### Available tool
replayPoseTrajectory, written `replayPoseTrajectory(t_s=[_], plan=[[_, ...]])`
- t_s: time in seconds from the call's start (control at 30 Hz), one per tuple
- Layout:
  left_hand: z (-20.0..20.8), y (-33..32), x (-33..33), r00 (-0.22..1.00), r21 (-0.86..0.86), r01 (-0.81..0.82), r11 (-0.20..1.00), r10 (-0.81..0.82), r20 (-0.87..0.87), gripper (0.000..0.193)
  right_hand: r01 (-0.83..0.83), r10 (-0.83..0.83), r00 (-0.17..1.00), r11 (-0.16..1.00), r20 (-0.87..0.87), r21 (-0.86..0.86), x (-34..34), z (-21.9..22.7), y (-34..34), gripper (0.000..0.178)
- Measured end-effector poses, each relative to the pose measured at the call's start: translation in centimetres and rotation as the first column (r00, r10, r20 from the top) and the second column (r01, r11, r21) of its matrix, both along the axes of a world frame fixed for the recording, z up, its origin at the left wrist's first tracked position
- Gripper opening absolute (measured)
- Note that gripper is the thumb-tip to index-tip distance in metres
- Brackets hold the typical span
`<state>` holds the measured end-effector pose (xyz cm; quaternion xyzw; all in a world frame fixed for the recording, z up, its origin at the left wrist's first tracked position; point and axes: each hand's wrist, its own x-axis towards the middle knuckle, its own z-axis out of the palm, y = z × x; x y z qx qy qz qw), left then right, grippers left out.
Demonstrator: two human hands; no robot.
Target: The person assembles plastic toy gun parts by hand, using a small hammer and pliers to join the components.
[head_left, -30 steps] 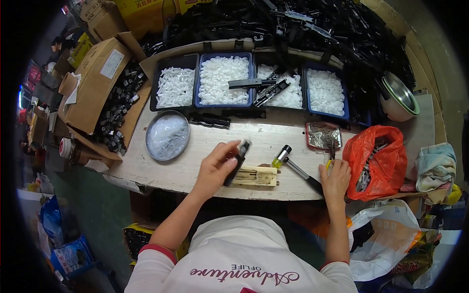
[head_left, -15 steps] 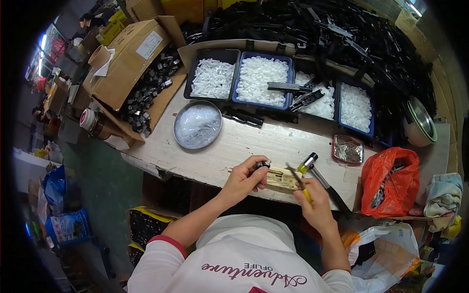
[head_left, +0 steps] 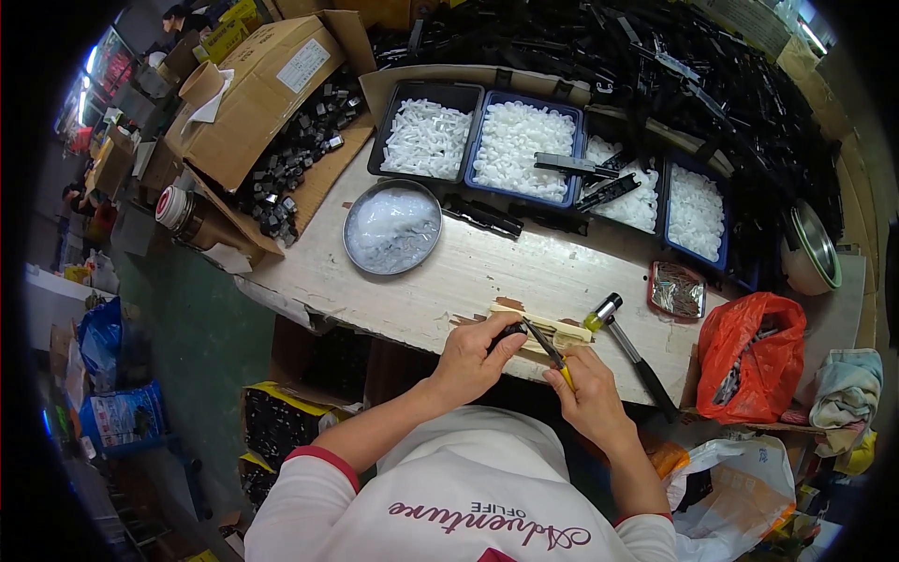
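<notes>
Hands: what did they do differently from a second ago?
The right hand left the table edge near the hammer, took a thin yellow-handled tool and brought it to the small black part that the left hand holds on the wooden block. Hammer, trays and round dish stayed put.

White top here, short sleeves trimmed in red cuffs. Maroon script lettering runs across the chest. Forearms bare.

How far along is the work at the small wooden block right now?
Done: nothing finished shows. In hand: the left hand steadies a small black part on the pale wooden block, while the right hand works it with a thin yellow-handled tool. Left: full trays of white plastic pieces.
</notes>
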<state>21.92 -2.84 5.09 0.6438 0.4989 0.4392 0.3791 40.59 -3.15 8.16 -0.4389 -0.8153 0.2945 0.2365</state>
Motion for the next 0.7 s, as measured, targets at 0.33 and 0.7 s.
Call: replayPoseTrajectory(t_s=[0.33,0.7], plan=[[0.0,-1.3,-5.4,0.309,-0.379,0.811,0.446,0.224,0.924,0.022,-0.242,0.248,0.961,0.969,0.126,-0.058,-1.4,1.2,0.1,0.018],[0.6,-4.6,-18.0,0.638,-0.017,-0.56,0.828,0.418,-0.647,0.038,0.497,-0.599,0.779,0.77,0.184,0.401,8.8,-3.9,2.3,0.019]])
